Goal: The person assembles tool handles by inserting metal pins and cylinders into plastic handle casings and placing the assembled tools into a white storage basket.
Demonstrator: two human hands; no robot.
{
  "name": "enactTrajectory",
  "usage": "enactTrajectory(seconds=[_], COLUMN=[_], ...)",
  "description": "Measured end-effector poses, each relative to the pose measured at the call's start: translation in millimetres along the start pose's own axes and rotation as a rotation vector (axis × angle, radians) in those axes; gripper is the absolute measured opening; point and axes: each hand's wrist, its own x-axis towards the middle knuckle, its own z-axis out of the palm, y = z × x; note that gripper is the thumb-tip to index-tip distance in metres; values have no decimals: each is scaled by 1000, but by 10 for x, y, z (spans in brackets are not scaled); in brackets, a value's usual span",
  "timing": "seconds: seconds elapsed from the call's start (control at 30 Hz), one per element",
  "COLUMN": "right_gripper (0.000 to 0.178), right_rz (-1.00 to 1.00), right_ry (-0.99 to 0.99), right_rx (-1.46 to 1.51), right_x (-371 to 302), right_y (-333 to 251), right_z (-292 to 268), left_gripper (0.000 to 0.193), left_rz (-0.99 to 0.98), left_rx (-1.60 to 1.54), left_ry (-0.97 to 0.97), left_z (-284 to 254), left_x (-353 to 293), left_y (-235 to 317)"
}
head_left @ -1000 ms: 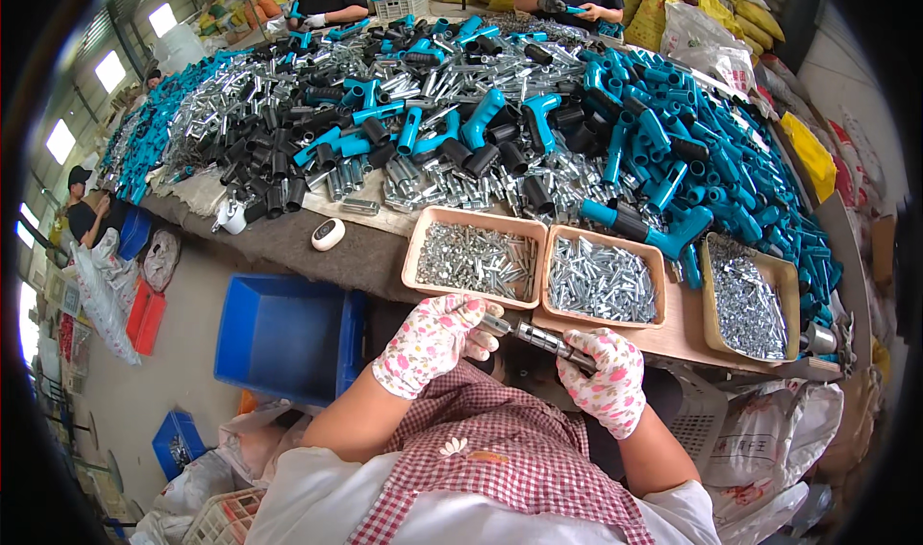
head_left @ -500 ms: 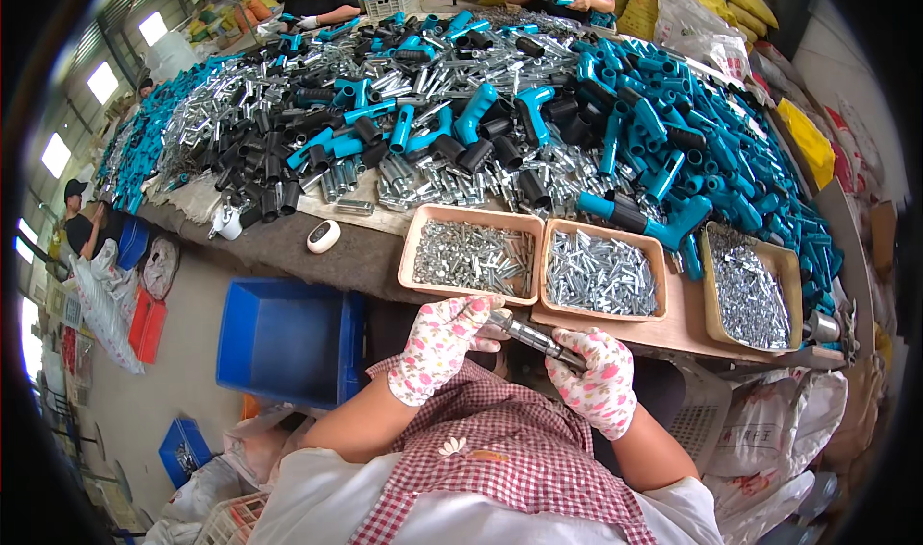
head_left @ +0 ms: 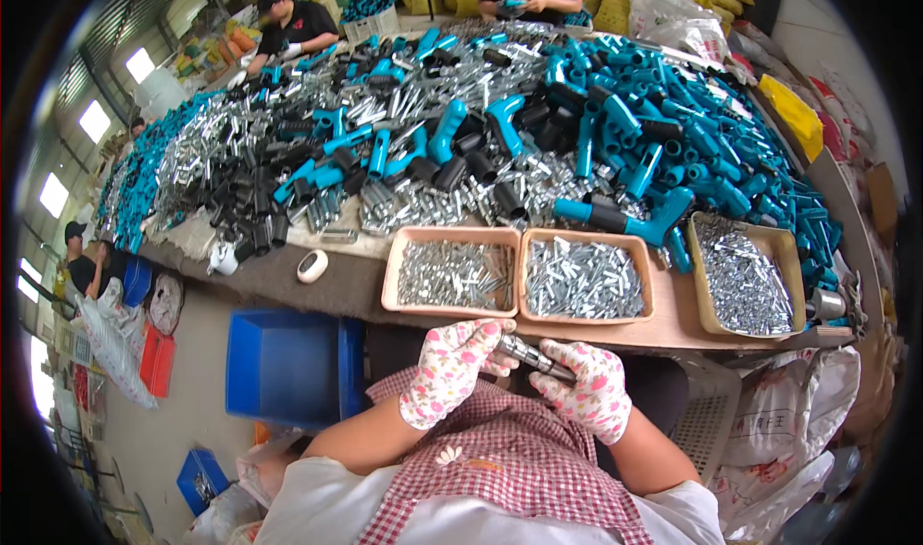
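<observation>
Between my two gloved hands, in front of the table edge, is a silver metal shaft-like part (head_left: 527,354) with a darker right end. The fingers of my left hand (head_left: 460,362), in a white glove with pink flowers, close round its left end. My right hand (head_left: 588,383), gloved the same way, pinches its darker right end. The part tilts slightly down to the right. Just beyond my hands are a pink tray of small metal fittings (head_left: 450,311) and a second pink tray of short metal pins (head_left: 588,320).
A yellowish tray of small parts (head_left: 702,285) stands to the right. Teal housings (head_left: 663,220), black sleeves and metal pieces heap across the table. A small white device (head_left: 311,266) lies on the front edge. Below left is a blue bin (head_left: 288,410). Two people work across the heap.
The whole view has shifted, so the table and trays sit slightly further left. Both hands keep hold of the metal part, which has turned little.
</observation>
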Motion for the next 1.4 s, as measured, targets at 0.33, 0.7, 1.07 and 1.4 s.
enactTrajectory(seconds=[0.33, 0.7, 1.07, 1.4], right_gripper=[36, 31, 34, 37], right_rz=[203, 274, 281, 436], right_ry=[231, 304, 340, 220], right_rx=[219, 319, 211, 207], right_x=[-151, -408, -271, -223], right_y=[117, 464, 327, 303], right_z=[-230, -469, -541, -639], left_gripper=[89, 48, 94, 50], left_rz=[76, 527, 396, 110], left_rx=[548, 1772, 1820, 1060], left_ry=[-403, -145, 129, -523], left_z=[318, 984, 1183, 391], left_x=[670, 2497, 3512, 1566], left_y=[395, 529, 174, 1288])
